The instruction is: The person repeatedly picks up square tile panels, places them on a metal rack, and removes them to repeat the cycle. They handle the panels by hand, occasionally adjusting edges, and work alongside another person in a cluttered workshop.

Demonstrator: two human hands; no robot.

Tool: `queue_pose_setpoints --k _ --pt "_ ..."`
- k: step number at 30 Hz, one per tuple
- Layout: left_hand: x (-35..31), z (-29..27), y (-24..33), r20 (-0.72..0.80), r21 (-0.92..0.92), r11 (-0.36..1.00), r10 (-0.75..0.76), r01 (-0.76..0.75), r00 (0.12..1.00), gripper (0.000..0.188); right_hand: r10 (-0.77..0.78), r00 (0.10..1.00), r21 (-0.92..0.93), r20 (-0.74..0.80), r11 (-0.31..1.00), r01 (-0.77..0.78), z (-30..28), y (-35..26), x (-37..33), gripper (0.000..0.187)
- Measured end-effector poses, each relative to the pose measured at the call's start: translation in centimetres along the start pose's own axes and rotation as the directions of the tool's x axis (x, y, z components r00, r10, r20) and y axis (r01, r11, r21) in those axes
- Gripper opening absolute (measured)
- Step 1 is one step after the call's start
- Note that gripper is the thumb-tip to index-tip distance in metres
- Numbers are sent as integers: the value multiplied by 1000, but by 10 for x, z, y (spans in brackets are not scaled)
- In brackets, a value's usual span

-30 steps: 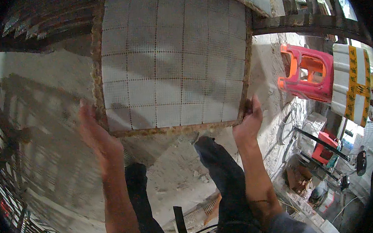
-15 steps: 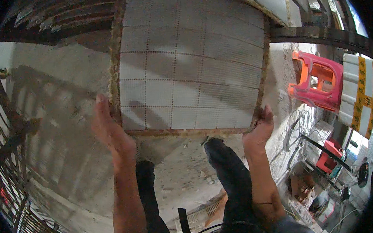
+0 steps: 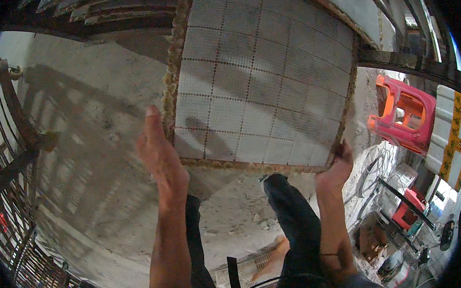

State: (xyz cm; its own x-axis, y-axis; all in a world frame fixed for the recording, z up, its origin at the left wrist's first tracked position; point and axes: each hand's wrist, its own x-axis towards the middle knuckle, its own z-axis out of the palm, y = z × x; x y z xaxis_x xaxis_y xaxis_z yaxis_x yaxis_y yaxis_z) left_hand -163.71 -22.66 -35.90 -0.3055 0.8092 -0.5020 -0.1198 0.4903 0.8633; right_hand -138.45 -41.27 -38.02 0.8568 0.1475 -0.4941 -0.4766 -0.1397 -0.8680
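Observation:
A large flat panel (image 3: pixel 258 87), pale and mesh-like with brown dotted grid lines and a rough brown frame, spans the upper middle of the view. At its near left corner my left hand (image 3: pixel 163 154) grips the frame, thumb along the side and the other fingers mostly hidden. My right hand (image 3: pixel 338 169) is closed on the near right corner, its fingertips partly behind the frame. The panel's far end runs out at the top of the view. Shadows fall across its surface.
Dark slatted rack bars (image 3: pixel 128 11) lie at the far left, and another pale framed panel (image 3: pixel 358 12) at the far right. A barred metal gate (image 3: pixel 6 178) stands left. On the right are a red-orange plastic stool (image 3: pixel 428 107) and a white taped box (image 3: pixel 441 152).
Both hands and the panel have shifted right in view, and the panel has turned slightly clockwise. The surroundings have shifted too, as my head moved. Both grips stay the same.

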Motion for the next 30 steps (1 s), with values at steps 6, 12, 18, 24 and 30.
queue_pose_setpoints --k 6,12,18,24,30 --pt "4 -4 -6 4 12 1000 -16 16 1000 38 -34 997 58 70 998 30 -6 3 12 39" --pt "-6 11 13 -141 -90 983 -173 161 975 37 -13 996 9 91 1000 12 -17 4 12 40" --pt "-22 -2 2 -10 -4 999 50 -50 999 39 0 995 39 98 999 -3 -5 -7 2 50" --pt "-30 -9 -10 -35 108 988 117 -113 992 39 -78 989 -37 122 996 83 -10 -9 4 51" --pt "-50 -18 -10 -14 180 979 95 -91 995 36 -78 980 -74 181 993 93 -23 -10 8 50"
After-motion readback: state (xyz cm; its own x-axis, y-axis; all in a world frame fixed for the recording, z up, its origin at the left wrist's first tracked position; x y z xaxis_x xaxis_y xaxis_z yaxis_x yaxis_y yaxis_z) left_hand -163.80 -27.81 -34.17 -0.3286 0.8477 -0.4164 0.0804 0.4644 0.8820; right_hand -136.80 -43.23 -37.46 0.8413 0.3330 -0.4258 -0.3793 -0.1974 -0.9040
